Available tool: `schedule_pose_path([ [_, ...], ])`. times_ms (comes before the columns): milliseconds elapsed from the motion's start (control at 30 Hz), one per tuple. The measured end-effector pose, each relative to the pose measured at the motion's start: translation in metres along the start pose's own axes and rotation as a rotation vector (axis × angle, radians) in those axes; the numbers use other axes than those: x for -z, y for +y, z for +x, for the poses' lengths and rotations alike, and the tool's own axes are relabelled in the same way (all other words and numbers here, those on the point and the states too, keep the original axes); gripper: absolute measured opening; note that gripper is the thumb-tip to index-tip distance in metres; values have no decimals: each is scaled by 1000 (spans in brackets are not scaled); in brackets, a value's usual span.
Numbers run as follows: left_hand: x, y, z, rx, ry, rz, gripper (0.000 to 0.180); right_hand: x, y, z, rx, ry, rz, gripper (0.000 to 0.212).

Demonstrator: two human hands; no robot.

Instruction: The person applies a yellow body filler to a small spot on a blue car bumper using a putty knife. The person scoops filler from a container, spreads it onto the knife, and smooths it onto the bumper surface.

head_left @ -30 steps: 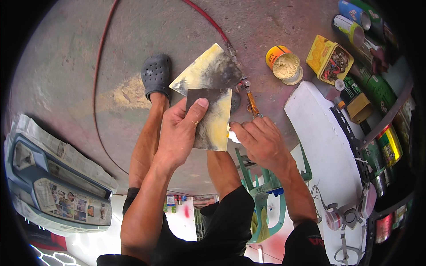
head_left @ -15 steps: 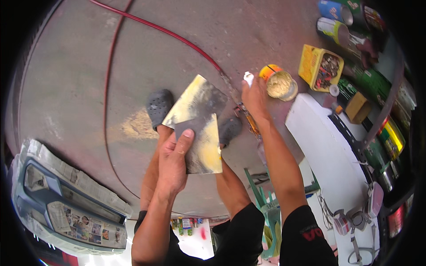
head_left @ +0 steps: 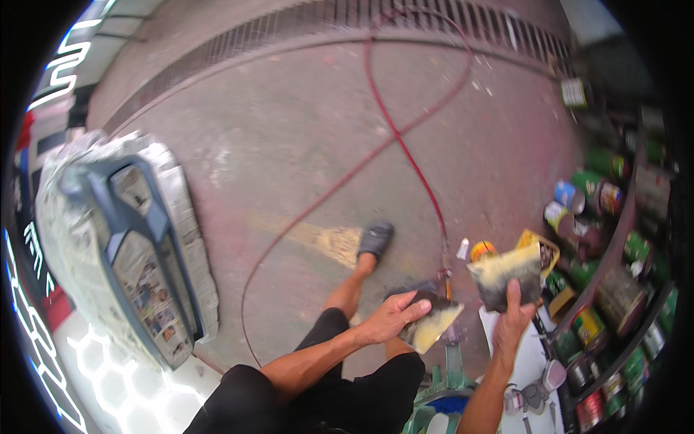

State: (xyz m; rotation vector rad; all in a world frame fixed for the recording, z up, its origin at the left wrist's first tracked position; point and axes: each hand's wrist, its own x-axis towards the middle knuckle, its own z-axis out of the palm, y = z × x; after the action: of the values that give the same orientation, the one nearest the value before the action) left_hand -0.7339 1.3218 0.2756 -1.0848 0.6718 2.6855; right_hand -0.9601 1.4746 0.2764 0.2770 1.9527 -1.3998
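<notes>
Broadly, concrete floor (head_left: 289,159) fills the middle, reaching from the slatted grating (head_left: 303,27) along the top down to the person's legs (head_left: 348,291). A newspaper-masked bumper (head_left: 155,224) borders it at left, cans (head_left: 569,196) crowd the right side, and between them a red hose (head_left: 408,148) loops and crosses itself. Both forearms (head_left: 314,367) are well apart from the bumper. The right hand (head_left: 513,316) points away from the body, thumb laid along the smeared right plate (head_left: 502,278), its other fingers hidden beneath. The left hand (head_left: 390,322) is turned sideways, lower down, thumb and fingers pinching the edge of the similarly smeared left plate (head_left: 434,329). A narrow gap separates the plates' facing edges. Past the right plate's far edge show a yellow container (head_left: 553,253) and an orange tub (head_left: 482,251), both partly covered, leaving little room there; a small white object (head_left: 463,249) lies beside the tub.
</notes>
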Motion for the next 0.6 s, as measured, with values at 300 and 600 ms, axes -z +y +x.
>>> schedule_pose_path([
  [300,-63,206,-182,-587,372,409,35,-145,-227,-203,1207,-774,-1068,67],
  [600,-49,331,-298,-768,408,-413,28,-253,-365,-303,1569,-1024,-670,49],
])
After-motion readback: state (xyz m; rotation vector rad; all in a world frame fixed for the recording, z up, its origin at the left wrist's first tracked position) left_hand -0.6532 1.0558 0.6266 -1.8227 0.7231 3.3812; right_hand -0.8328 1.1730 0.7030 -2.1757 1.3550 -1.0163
